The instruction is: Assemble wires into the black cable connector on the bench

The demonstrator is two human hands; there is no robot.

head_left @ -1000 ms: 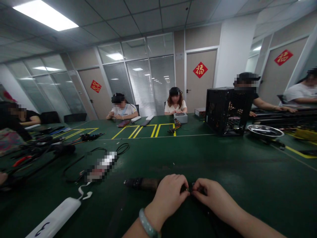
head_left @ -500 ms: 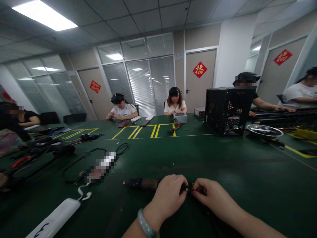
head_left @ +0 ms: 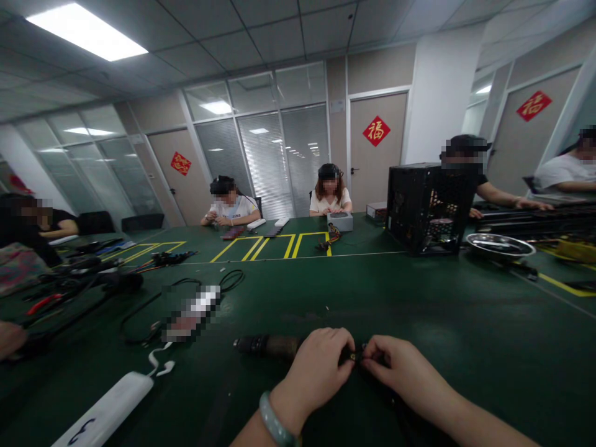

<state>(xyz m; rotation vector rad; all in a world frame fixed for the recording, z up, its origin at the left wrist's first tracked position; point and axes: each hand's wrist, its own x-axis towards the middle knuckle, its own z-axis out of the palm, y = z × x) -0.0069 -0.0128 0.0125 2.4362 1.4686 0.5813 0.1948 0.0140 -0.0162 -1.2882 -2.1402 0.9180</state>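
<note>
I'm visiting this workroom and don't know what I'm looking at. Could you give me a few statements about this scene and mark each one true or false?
The left hand wears a pale green bangle. True.
Both hands lie flat and empty. False: the left hand and the right hand pinch a small dark part between them.
A black open-framed computer case stands on the green table. True.
A steel dish sits inside that case. False: the steel dish lies on the table to the case's right.

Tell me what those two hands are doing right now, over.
Left hand and right hand pinching small black connector. Dark cylinder beside left hand. Nothing blocking.
</note>
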